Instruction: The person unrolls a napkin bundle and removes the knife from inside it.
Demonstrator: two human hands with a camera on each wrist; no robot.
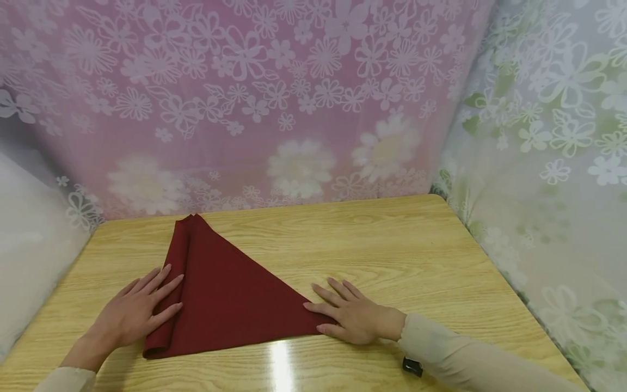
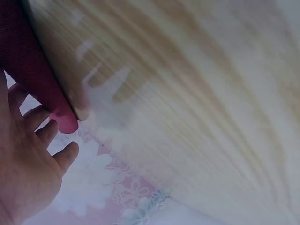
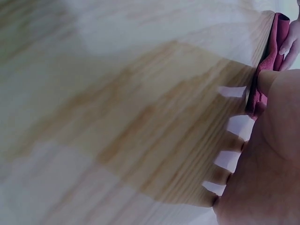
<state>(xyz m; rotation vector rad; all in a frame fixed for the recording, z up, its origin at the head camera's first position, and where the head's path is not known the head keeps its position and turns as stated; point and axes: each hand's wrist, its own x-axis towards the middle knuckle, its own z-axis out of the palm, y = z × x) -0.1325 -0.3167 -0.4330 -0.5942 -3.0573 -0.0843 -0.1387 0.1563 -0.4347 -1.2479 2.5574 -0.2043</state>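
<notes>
A dark red cloth (image 1: 230,294) lies on the table in a roughly triangular shape, its left side turned over into a long rolled fold. Across that fold rests my left hand (image 1: 134,313), fingers spread and fairly straight. My right hand (image 1: 355,316) lies flat at the cloth's pointed right corner, thumb and index finger touching it and the other fingers beyond its edge. In the left wrist view, the cloth's rounded fold (image 2: 44,79) shows beside the left hand (image 2: 30,159). The right wrist view shows a cloth edge (image 3: 269,61) near the right hand (image 3: 267,154).
The wood-grain table (image 1: 392,239) has a bright light reflection near its front. A pink flowered curtain (image 1: 235,109) hangs behind it, and a pale flowered curtain (image 1: 553,179) borders the right side. A small black object (image 1: 412,366) sits below the right sleeve.
</notes>
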